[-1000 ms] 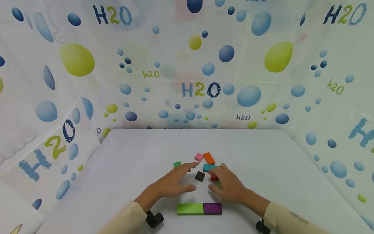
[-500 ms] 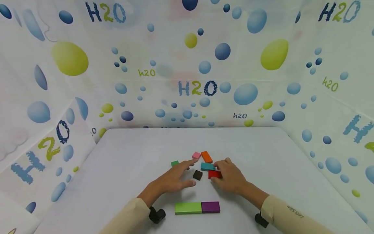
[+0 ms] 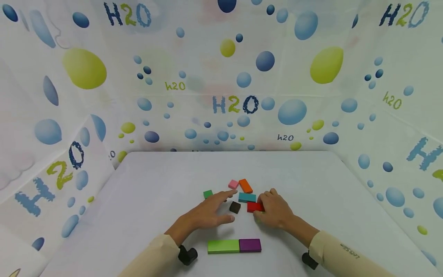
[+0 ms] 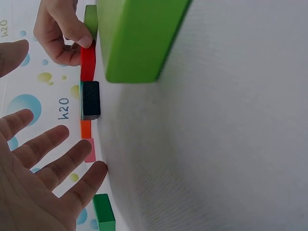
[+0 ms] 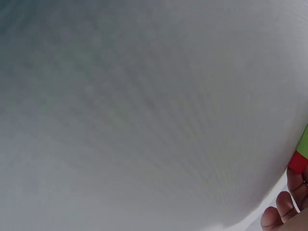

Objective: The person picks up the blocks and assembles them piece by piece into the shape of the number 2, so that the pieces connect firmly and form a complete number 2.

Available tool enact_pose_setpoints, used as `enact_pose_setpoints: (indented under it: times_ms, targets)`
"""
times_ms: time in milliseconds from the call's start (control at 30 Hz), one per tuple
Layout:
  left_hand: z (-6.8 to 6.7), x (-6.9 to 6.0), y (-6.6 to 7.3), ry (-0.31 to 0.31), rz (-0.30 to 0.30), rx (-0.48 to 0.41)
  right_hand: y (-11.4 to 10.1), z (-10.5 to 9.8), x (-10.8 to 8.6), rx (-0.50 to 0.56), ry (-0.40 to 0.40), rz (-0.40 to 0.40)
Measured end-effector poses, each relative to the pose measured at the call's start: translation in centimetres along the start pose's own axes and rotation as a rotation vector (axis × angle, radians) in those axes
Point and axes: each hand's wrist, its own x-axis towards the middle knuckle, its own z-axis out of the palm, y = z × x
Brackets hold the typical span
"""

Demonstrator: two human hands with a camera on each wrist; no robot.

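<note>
Head view: we record a white tabletop (image 3: 166,173) bearing small coloured blocks of a material we cannot determine.

Item: one red rectangular block (image 3: 253,207), near the middle of the group, its right end pinched between thumb and curled fingers of the right hand (image 3: 275,209).

Item: one left hand (image 3: 209,213), holding nothing, fingers spread, nearest a blackish-brown squarish block (image 3: 234,207).

Item: one teal rectangular block (image 3: 247,197), just beyond the red.

Items: one orange rectangular block (image 3: 245,186) and one pink squarish block (image 3: 233,184), farther back, side by side.

Item: one green block (image 3: 207,194), partly behind the left hand.

Items: one lime-green oblong block (image 3: 223,246) and one purple rectangular block (image 3: 250,245), end to end, nearest us.

Left wrist view: a second lime-green block (image 4: 90,19) near the red; contact we cannot tell.
</note>
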Motion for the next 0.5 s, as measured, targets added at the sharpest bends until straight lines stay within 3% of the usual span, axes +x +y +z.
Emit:
enact_pose_setpoints:
  times_ms: [200, 500]
  targets:
    - [-0.1, -0.4, 0.3, 0.001, -0.009, 0.021, 0.0, -0.1, 0.1, -0.003, -0.009, -0.008]
    - [-0.3, -1.1, -0.4, 0.004, -0.02, 0.029, -0.2, -0.6, 0.0, 0.041, 0.008, -0.06]
